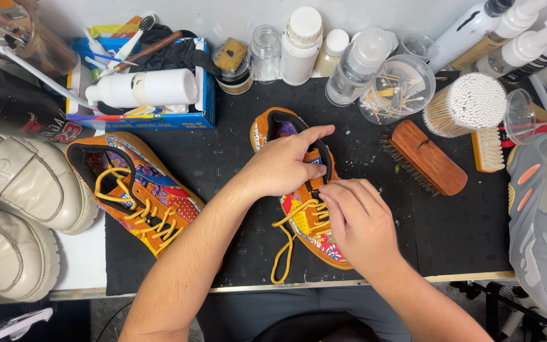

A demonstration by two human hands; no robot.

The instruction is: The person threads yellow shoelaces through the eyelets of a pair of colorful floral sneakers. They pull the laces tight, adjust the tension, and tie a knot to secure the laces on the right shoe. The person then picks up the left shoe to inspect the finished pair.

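A multicoloured patchwork sneaker (272, 130) with orange trim and yellow laces (284, 244) lies on the black mat (223, 158), toe towards me. My left hand (283, 166) grips its tongue and collar near the top. My right hand (356, 218) pinches the lace at the upper eyelets, fingers closed on it. A loose lace end trails down towards the mat's front edge. The matching second sneaker (137, 190) lies to the left, laced, untouched.
Cream chunky loafers (20, 190) sit at the far left, a grey sneaker (542, 215) at the far right. A wooden brush (425, 157), cotton swabs (470, 101), bottles (302, 44) and a blue box (147, 82) of tools line the back.
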